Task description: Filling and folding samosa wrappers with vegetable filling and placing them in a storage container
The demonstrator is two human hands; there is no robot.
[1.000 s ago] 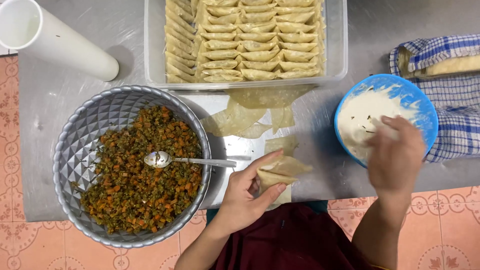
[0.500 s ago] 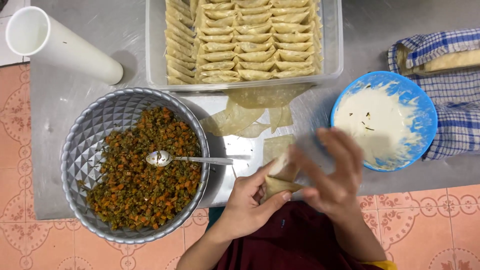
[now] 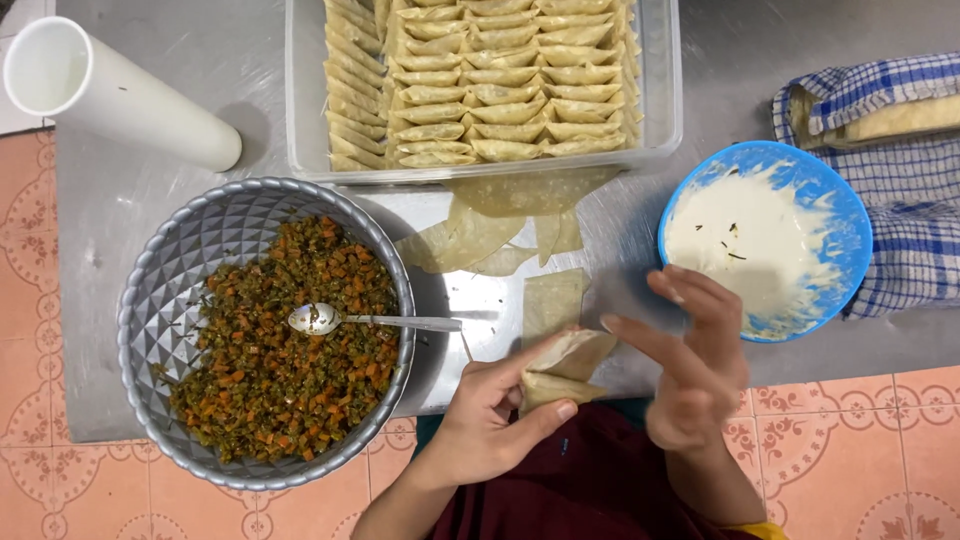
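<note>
Pinching a folded pastry triangle near the table's near edge, the left hand kept its seam upward, while the right hand, fingers spread and empty, hovered beside it, close to the blue paste bowl at right and the filling bowl at left.

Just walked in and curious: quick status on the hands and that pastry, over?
Left hand grips a half-folded pastry wrapper. Right hand open, fingers beside its flap. Filling bowl with spoon left, blue paste bowl right; nothing between.
</note>
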